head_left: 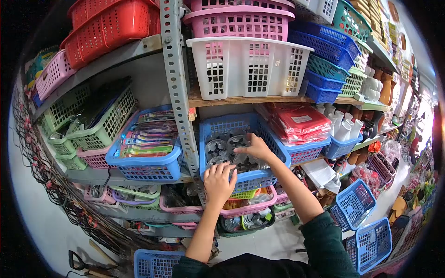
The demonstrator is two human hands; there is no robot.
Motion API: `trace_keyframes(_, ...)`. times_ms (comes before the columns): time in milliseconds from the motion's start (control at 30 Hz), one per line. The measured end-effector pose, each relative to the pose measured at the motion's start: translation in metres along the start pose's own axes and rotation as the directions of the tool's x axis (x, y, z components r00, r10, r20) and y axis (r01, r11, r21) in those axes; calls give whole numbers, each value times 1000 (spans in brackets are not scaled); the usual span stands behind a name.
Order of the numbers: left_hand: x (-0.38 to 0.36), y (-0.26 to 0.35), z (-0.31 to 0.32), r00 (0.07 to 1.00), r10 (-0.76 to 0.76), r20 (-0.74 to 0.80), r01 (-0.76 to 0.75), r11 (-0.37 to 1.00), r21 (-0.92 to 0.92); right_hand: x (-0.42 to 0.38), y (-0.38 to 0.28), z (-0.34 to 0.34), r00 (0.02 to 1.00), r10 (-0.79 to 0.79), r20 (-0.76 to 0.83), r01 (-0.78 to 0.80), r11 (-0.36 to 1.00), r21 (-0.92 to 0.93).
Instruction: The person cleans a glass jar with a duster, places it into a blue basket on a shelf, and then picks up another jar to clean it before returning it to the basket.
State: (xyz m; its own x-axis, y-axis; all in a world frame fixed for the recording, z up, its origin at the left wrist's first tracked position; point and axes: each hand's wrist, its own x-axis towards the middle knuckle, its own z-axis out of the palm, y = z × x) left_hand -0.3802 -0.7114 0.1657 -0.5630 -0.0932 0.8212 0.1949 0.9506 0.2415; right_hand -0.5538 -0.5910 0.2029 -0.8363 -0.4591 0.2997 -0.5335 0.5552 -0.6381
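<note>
A blue plastic basket [278,154] on the shelf holds several clear round containers [217,147] with dark pieces showing in them. My right hand [257,149] reaches inside it, thumb and fingers at the rim of a clear round container near the back; some fingertips are hidden. At the basket's front left corner lies my left hand [219,181], fingers stretched over the edge beside the nearest container. Its fingers are apart and nothing shows in its grasp.
A perforated metal post [176,78] stands just left. Beyond it is a blue basket of toothbrushes [147,139]. Red plastic-wrapped packs [301,121] sit to the right. Overhead, a white basket [232,69] rests on the wooden shelf edge [259,100]. Blue baskets [354,204] stand on the floor.
</note>
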Motion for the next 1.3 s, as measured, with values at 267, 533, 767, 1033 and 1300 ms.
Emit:
trace_keyframes(267, -1, -1, 2, 1000, 21, 2, -21, 1000, 1, 16, 17, 10, 985, 54, 167, -104, 946, 308)
trace_keyframes(533, -2, 1, 2, 1000, 15, -21, -15, 1000, -7, 12, 15, 1, 960, 13, 279, -35, 996, 77)
trace_keyframes(767, -1, 8, 8, 996, -36, -83, 38, 999, 23, -23, 11, 8, 979, -134, 151, 154, 979, -133)
trace_keyframes(1033, -26, 80, 29, 992, -115, -54, 100, 970, -219, -184, -11, -4, 893, -374, -251, 367, 927, -76)
trace_keyframes(1300, -85, 230, 108, 904, 220, 367, 257, 405, -877, -342, 64, -55, 800, 168, -576, -126, 986, 113)
